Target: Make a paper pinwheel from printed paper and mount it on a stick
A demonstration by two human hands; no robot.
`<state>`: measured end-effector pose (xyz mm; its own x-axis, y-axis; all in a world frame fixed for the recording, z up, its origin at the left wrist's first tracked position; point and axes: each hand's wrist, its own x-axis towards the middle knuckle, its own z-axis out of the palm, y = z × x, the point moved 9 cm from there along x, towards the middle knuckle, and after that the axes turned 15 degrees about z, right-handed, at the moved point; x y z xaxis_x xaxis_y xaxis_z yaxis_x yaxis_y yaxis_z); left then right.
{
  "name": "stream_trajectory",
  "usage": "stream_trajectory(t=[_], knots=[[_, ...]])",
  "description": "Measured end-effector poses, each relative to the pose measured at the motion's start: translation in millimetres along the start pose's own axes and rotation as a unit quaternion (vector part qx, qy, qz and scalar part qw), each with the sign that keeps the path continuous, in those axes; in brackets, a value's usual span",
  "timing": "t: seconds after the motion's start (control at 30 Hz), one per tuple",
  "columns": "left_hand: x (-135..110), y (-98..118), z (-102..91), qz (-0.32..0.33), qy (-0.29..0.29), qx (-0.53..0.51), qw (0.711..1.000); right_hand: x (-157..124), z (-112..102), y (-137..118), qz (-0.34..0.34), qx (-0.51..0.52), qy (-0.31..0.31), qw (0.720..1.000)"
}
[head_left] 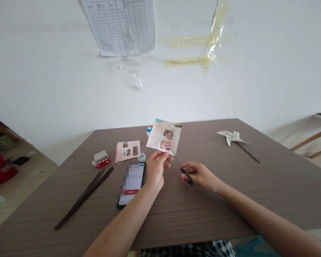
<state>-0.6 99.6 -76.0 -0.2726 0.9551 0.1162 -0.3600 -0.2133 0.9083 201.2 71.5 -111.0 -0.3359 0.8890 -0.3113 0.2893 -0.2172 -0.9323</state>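
My left hand (156, 167) pinches the lower corner of a square printed paper sheet (164, 136) and holds it up above the table. My right hand (199, 174) grips small black-handled scissors (182, 167), whose blades point up-left and meet the paper's lower edge. Both hands hover over the middle of the brown wooden table (230, 200). A phone (132, 184) with a lit screen lies just left of my left wrist.
Several thin dark sticks (87, 194) lie at the left. A small booklet (127, 150), a red and white stapler box (101, 159), a small cap (141, 156) and a bottle top (149, 130) sit further back. A paper pinwheel on a stick (234, 137) lies at the right.
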Motion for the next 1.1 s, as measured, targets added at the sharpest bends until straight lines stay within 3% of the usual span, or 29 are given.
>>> stream_trajectory(t=[0.7, 1.1], knots=[[-7, -2, 4.9, -0.027, -0.009, 0.021, 0.999, -8, -1, -14, 0.005, 0.032, 0.038, 0.999], [-9, -2, 4.0, -0.041, 0.004, 0.027, 0.999, -3, -4, -6, 0.000, 0.020, 0.040, 0.999]])
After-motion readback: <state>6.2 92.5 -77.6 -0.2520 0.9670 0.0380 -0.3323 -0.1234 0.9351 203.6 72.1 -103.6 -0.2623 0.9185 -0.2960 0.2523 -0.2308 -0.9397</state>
